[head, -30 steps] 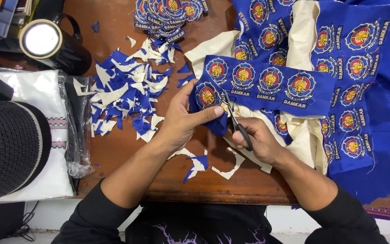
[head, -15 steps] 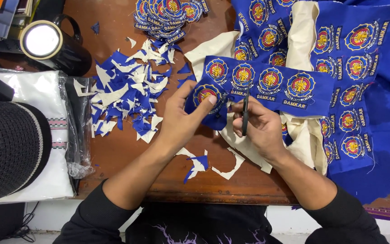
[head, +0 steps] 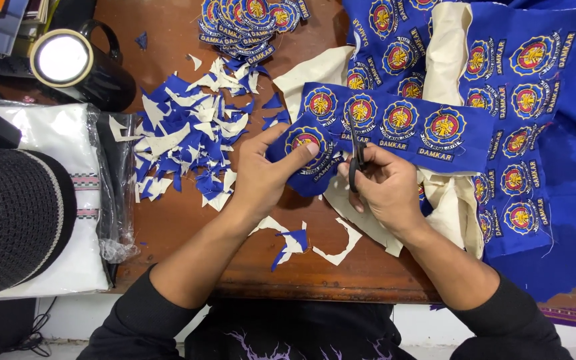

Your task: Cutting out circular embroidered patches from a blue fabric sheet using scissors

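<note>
The left hand (head: 265, 177) pinches the blue badge strip (head: 395, 123); right hand (head: 385, 190), fingers clenched, grips scissors (head: 357, 155) over the table (head: 181, 227).

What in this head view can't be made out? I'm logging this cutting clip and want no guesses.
- Scissors: the handles are hidden inside the right hand; whether the blades are open is too small to tell.
- Patch under the left hand: its lower edge is covered by the thumb.
- Blue patch fabric: cut off by the top and right edges.
- Black hat: cut off by the left edge.
</note>
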